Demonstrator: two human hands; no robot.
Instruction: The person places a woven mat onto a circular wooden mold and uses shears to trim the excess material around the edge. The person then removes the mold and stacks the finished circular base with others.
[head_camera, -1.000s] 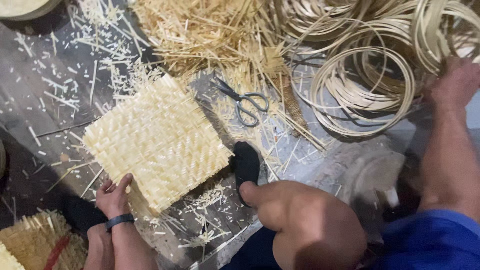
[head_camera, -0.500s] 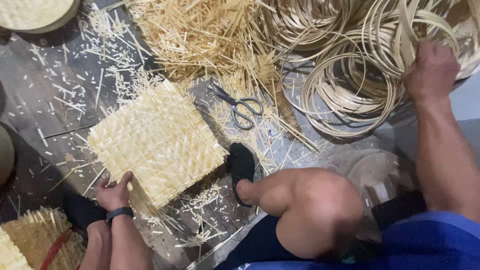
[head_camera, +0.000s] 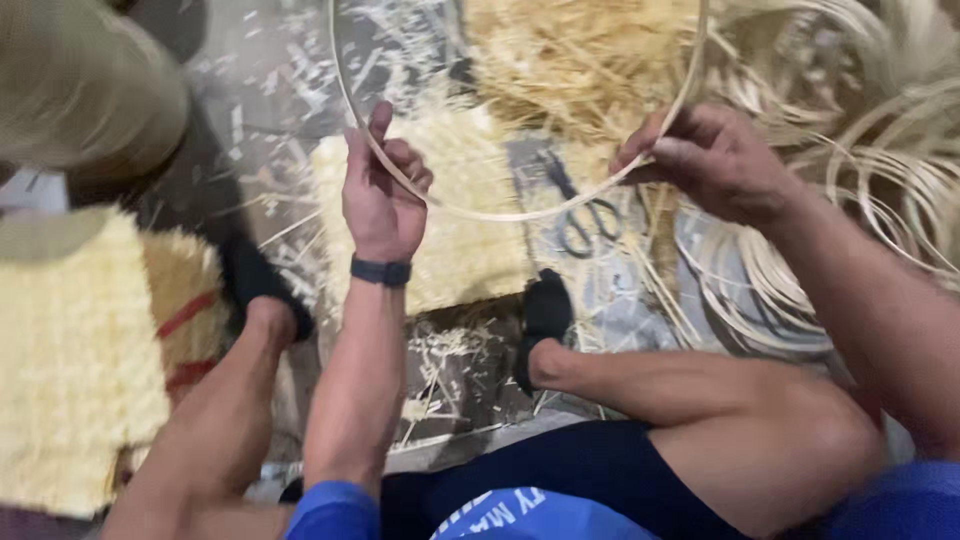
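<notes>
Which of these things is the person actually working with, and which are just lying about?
In use:
- thin bamboo hoop, gripped by the left hand and the right hand

Lying about:
- woven mat on the floor below the hoop
- scissors
- coiled strips
- pile of splints
- stacked mats
</notes>
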